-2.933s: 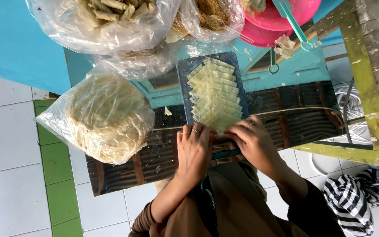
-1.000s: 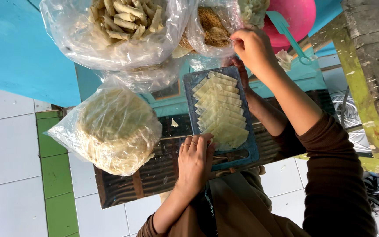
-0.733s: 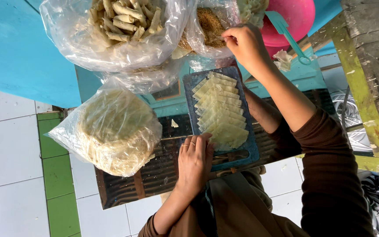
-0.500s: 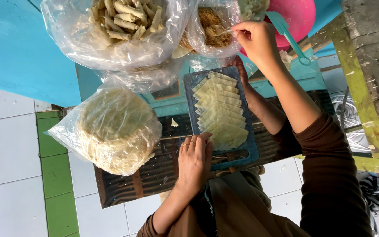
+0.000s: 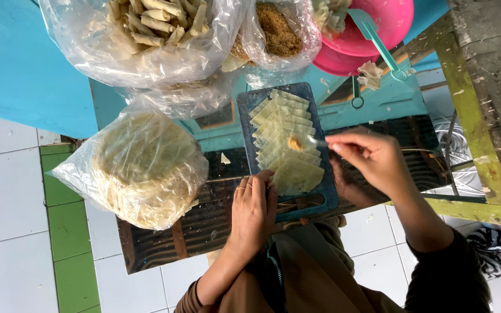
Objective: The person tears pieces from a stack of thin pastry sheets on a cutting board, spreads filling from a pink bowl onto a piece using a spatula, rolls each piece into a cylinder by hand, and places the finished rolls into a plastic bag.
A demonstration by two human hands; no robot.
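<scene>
Beyond both hands, at the far edge of the work surface, lies a large clear bag of rolled pastry sticks (image 5: 146, 35), with a smaller bag of brown crumbly filling (image 5: 276, 32) and two pink bowls (image 5: 378, 35) to its right. Left of the left hand rests a clear bag of round thin wrappers (image 5: 137, 168). Between the hands sits a dark blue tray (image 5: 327, 194) carrying a row of overlapping pale wrapper sheets (image 5: 282, 142). The left hand (image 5: 253, 211) lies flat, fingers extended, its fingertips pressing the near edge of the nearest sheet. The right hand (image 5: 372, 159), just right of the tray, is closed in a pinch on a small spoon (image 5: 314, 140), whose tip holds a dab of orange-brown filling (image 5: 294, 143) over the middle of the row of sheets.
</scene>
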